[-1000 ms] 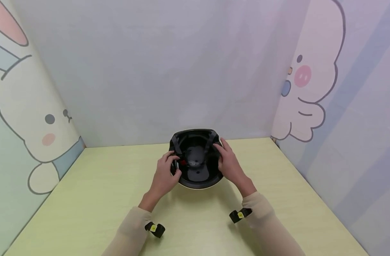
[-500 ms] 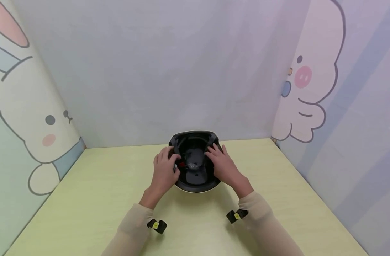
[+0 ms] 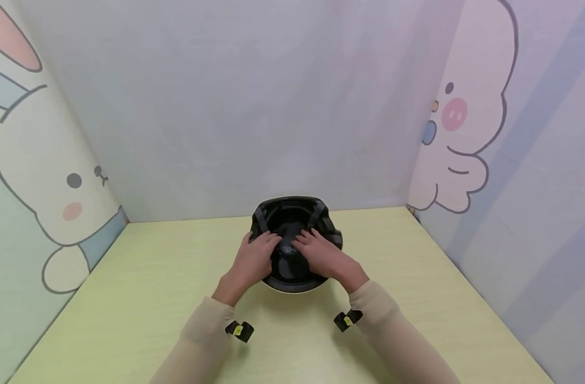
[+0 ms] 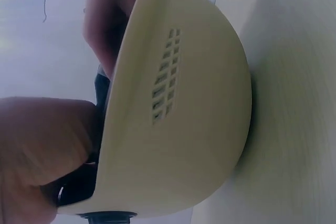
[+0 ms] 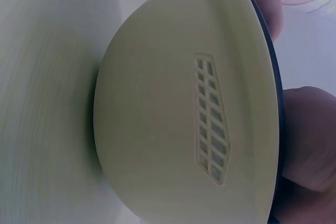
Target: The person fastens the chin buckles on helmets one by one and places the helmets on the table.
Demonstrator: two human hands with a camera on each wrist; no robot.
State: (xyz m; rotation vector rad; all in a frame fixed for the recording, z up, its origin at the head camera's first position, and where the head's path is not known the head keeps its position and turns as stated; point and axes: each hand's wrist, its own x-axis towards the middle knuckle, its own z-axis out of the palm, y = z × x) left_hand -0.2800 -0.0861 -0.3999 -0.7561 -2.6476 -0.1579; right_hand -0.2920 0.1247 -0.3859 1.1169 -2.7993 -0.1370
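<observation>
A hard helmet [image 3: 292,268] with a black inside lies upside down on the table, its hollow facing me. The wrist views show its cream shell [image 4: 199,114] with slotted vents [image 5: 211,121]. From the left, my left hand [image 3: 251,261] reaches over the rim, fingers inside the hollow. My right hand [image 3: 328,260] comes in from the right, its fingertips close to the left hand's over the middle of the lining. Dark straps [image 3: 316,214] run down inside the far rim. Both thumbs are hidden in the head view, and I cannot tell whether the fingers grip anything.
The pale yellow-green table [image 3: 143,298] spreads around the helmet. Behind it stands a grey wall [image 3: 254,106], with cartoon-printed panels at left and right. Black devices [image 3: 239,330] are strapped on both wrists over the sleeves.
Both hands have moved from the helmet's sides inward, the right one farther. The red part seen inside at the left is now covered. The helmet has shifted slightly towards me.
</observation>
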